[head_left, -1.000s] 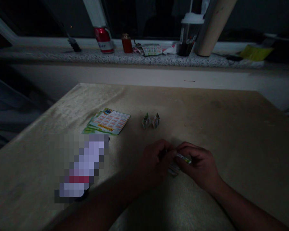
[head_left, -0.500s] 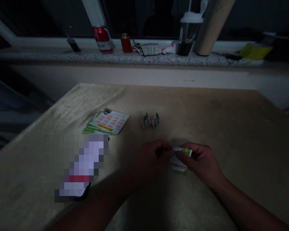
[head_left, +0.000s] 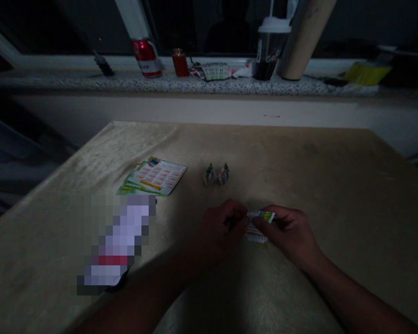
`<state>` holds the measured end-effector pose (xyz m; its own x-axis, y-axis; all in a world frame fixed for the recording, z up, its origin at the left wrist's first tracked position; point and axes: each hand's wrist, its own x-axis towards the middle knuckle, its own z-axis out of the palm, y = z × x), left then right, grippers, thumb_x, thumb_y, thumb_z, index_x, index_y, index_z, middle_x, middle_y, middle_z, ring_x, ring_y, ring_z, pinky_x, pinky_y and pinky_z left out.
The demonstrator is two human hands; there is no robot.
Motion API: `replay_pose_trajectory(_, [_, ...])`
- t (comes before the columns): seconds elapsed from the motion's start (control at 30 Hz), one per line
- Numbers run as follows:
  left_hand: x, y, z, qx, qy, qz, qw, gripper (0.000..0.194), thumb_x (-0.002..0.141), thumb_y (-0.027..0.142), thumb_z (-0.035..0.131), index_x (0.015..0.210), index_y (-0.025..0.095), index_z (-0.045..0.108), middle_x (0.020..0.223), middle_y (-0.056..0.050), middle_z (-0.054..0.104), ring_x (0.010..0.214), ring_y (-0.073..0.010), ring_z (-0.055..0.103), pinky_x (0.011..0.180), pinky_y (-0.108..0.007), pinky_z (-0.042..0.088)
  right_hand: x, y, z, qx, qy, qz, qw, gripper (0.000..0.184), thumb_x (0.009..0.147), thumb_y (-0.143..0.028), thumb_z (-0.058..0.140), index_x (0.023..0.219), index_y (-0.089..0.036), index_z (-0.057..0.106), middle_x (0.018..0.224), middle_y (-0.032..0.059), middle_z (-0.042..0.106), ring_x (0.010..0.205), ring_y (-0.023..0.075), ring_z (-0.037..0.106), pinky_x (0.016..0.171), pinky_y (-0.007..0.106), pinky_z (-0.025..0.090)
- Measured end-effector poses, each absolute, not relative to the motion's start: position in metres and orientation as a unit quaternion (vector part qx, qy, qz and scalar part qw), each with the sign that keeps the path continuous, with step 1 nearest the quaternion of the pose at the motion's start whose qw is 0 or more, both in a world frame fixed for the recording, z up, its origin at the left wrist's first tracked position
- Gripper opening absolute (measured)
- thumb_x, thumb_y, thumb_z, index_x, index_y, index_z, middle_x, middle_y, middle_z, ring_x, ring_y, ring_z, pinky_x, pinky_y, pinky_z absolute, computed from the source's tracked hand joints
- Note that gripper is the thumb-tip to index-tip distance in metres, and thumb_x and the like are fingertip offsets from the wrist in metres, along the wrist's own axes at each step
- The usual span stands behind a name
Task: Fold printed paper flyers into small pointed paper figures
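- Holding a small printed paper (head_left: 266,217) above the counter (head_left: 334,185), to the right of the pile of printed cards (head_left: 162,176) and nearer than it.
- With the left hand (head_left: 225,225), gripping the left edge of this paper, with fingers bent and narrow.
- With the right hand (head_left: 289,229), pinching the right part, with thumb over the print.
- Just right of the pile, can see two small folded papers (head_left: 224,175), side by side.
- Just on the near side of the pile, can see a long pixelated object (head_left: 125,241).
- Well beyond the pile, on the sill (head_left: 76,81), can see a red can (head_left: 146,58).
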<state>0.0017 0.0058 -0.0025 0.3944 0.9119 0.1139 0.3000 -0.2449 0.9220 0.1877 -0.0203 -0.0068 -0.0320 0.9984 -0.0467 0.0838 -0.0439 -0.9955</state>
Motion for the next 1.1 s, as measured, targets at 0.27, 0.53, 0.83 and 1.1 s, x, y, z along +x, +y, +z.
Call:
replay_pose_trajectory(0.27, [0.002,0.004,-0.004,0.702,0.435,0.352,0.441,0.015,0.089,0.026,0.059,0.101,0.018,0.064,0.073,0.002,0.064,0.064,-0.0128,0.060,0.060,-0.024,0.047,0.186,-0.021,-0.008,-0.520,-0.510,0.494,0.475,0.016,0.074,-0.029,0.080,0.067,-0.017,0.073,0.060,0.0004,0.069,0.051,0.0122,0.060,0.049,0.022,0.050])
replay_pose_trajectory(0.53, [0.002,0.005,-0.002,0.728,0.439,0.345,0.398,0.014,0.092,0.030,0.057,0.088,0.018,0.062,0.068,0.002,0.062,0.060,-0.0121,0.058,0.057,-0.023,0.043,0.186,-0.020,-0.007,-0.522,-0.532,0.487,0.455,0.020,0.075,-0.029,0.078,0.062,-0.017,0.069,0.056,-0.0008,0.062,0.050,0.0117,0.055,0.047,0.022,0.046])
replay_pose_trajectory(0.83, [0.006,0.001,-0.013,0.790,0.408,0.363,0.279,0.015,0.092,0.026,0.055,0.079,0.018,0.057,0.065,0.002,0.060,0.055,-0.0117,0.054,0.054,-0.023,0.038,0.182,-0.020,-0.009,-0.517,-0.532,0.481,0.467,0.021,0.075,-0.028,0.078,0.061,-0.017,0.067,0.053,-0.0030,0.057,0.048,0.0101,0.050,0.046,0.021,0.041])
replay_pose_trajectory(1.1, [0.004,0.006,-0.006,0.875,0.256,0.402,0.087,0.020,0.094,0.016,0.048,0.075,0.018,0.053,0.060,-0.001,0.057,0.052,-0.0132,0.049,0.055,-0.027,0.037,0.182,-0.023,-0.004,-0.520,-0.499,0.498,0.483,0.018,0.072,-0.027,0.081,0.061,-0.017,0.070,0.056,-0.0016,0.063,0.050,0.0109,0.055,0.047,0.022,0.047])
